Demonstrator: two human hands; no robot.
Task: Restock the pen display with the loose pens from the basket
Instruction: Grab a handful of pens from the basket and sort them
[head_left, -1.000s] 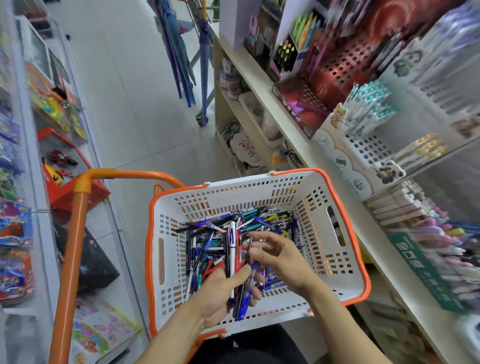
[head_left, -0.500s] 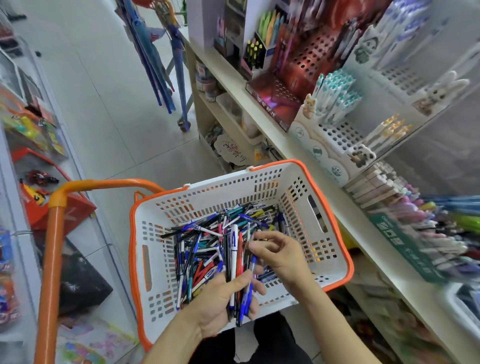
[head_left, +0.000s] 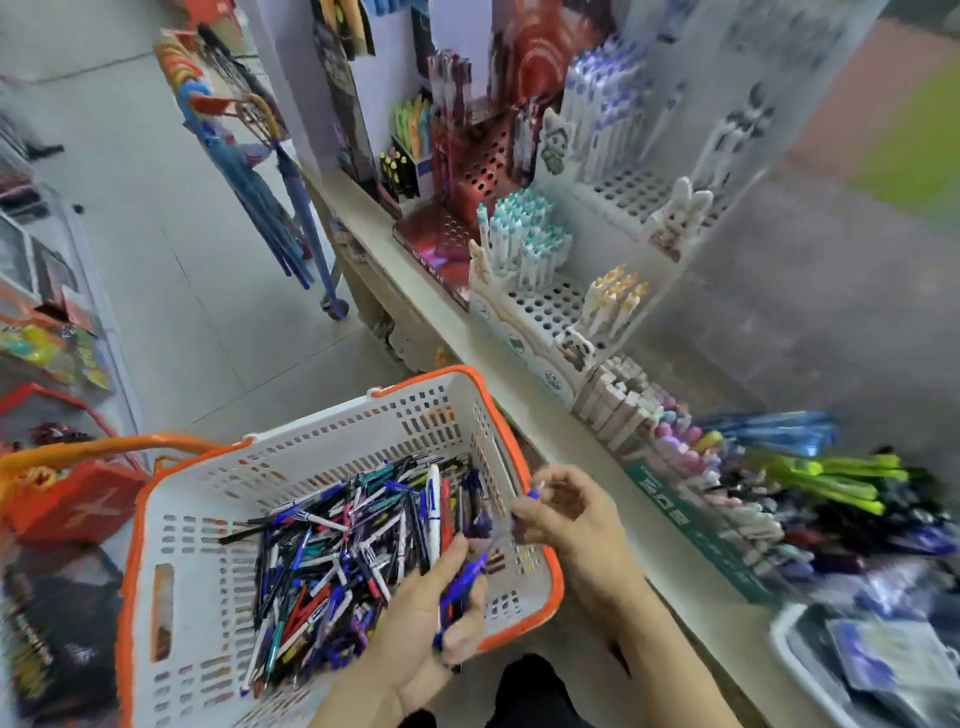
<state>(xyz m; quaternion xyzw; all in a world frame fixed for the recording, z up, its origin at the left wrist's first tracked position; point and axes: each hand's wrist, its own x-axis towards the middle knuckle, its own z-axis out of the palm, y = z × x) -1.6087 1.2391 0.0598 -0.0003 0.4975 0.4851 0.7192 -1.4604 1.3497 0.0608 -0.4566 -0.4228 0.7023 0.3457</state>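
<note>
Pens (head_left: 343, 540): loose tangled heap on the floor of the white basket (head_left: 311, 447), orange rim, at 7 o'clock in the frame. Left hand (head_left: 431, 618) grips a small bunch of blue pens (head_left: 465, 582) over the basket's right edge, fingers curled round the barrels. Right hand (head_left: 563, 514) sits at the basket rim, 5 o'clock, fingers curled; it looks to pinch one blue pen (head_left: 532, 493) at the tips, but motion blur makes that uncertain.

Pen display (head_left: 540, 306) is the white perforated rack on the shelf (head_left: 519, 374) at 1 o'clock, teal-capped pens (head_left: 524, 234) standing in the upper rows, many holes bare lower down. More pens lie sideways in a rack (head_left: 810, 483) at 3 o'clock.

Handling, as a judgement: pens are light, stiff, smooth plastic; a bunch will fan and slip if held loosely. Best taken mid-barrel, one at a time between thumb and forefinger, tip down for the holes. Clips probably snag on neighbours in the heap, so lift straight out, not sideways. Caps could pop off if pulled by the end.
</note>
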